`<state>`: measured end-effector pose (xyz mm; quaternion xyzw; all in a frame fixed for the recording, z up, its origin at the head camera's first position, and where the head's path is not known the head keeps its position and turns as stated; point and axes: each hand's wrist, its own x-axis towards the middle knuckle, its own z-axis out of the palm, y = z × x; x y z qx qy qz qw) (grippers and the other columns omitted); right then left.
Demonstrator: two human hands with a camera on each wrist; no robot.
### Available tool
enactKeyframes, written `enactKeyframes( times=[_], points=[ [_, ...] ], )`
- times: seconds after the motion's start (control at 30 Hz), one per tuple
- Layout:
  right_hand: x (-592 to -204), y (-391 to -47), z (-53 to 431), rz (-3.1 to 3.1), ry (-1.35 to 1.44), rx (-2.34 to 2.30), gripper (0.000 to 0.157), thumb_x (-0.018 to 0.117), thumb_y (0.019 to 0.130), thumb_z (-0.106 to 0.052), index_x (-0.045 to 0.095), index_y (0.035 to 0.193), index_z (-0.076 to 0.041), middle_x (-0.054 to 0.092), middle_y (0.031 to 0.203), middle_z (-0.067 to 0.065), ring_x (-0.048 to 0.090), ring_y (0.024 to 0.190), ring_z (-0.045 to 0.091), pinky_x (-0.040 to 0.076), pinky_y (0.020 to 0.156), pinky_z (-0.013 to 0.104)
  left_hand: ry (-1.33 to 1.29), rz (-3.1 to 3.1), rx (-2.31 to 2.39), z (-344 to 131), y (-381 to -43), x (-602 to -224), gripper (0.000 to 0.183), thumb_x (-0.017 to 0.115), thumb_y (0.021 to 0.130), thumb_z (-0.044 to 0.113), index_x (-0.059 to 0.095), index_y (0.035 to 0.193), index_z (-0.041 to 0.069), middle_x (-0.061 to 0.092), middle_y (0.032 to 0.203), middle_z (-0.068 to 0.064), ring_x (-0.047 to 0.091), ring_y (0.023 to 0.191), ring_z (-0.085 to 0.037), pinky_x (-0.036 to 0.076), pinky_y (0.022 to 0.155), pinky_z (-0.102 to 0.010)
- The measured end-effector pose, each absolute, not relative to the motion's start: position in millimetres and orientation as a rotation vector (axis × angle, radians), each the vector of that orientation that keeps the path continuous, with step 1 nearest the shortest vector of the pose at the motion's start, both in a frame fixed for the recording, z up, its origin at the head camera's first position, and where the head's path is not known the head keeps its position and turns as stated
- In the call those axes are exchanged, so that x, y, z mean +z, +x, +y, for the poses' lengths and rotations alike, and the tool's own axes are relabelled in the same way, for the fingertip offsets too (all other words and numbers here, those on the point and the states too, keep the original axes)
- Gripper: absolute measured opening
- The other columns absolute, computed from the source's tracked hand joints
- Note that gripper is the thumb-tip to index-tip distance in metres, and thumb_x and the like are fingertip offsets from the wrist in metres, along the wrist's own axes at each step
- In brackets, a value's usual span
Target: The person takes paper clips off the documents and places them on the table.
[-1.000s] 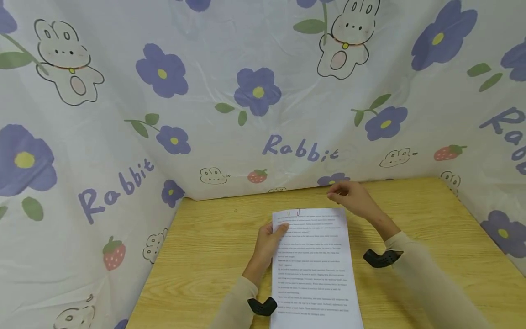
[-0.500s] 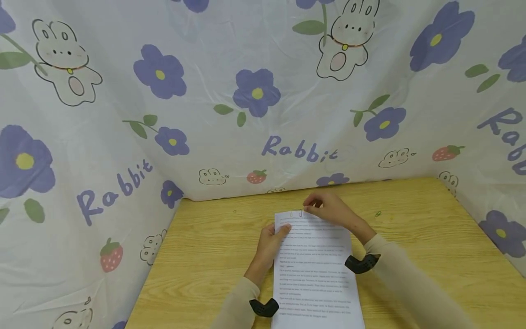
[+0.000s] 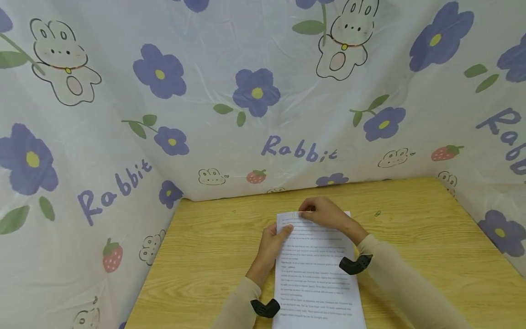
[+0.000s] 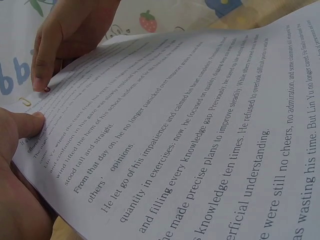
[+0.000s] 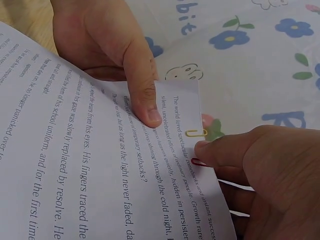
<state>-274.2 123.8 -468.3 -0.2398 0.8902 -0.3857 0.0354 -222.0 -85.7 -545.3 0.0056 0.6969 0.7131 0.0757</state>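
My left hand (image 3: 270, 244) grips the left edge of a stack of printed paper (image 3: 316, 274), thumb on top and fingers underneath. My right hand (image 3: 326, 215) is at the stack's top edge. There its thumb presses at a red paper clip (image 5: 198, 162), with the other fingers partly hidden behind the sheets. Beside that one, a yellow paper clip (image 5: 196, 133) sits on the same edge, between the two hands. In the head view the right fingers hide the red clip, while the yellow one shows.
A small green paper clip (image 3: 377, 213) lies on the wooden table (image 3: 209, 260), right of the stack. Behind and at the sides hangs a white curtain (image 3: 213, 45) printed with rabbits and flowers. Each wrist wears a black band (image 3: 355, 264).
My right hand has moved left and down to the stack's top edge, onto the red clip. The green clip on the table has come into view. The left hand keeps its grip.
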Motion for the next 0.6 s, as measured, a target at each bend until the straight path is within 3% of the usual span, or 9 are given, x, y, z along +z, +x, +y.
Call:
enactKeyframes(
  times=[0.6],
  points=[
    [-473.2,-274.9,127.6,2.718,-0.735,-1.221,0.007,0.072,0.102,-0.013,0.077,0.103,-0.008,0.075,0.093,0.004,0.062,0.077,0.011,0.051,0.073,0.03,-0.006,2.095,2.134,-84.7,-222.6,-547.3,0.034,0.07,0.105,0.032,0.074,0.12,0.002,0.08,0.089,-0.008,0.076,0.069,-0.014,0.061,0.059,-0.025]
  ],
)
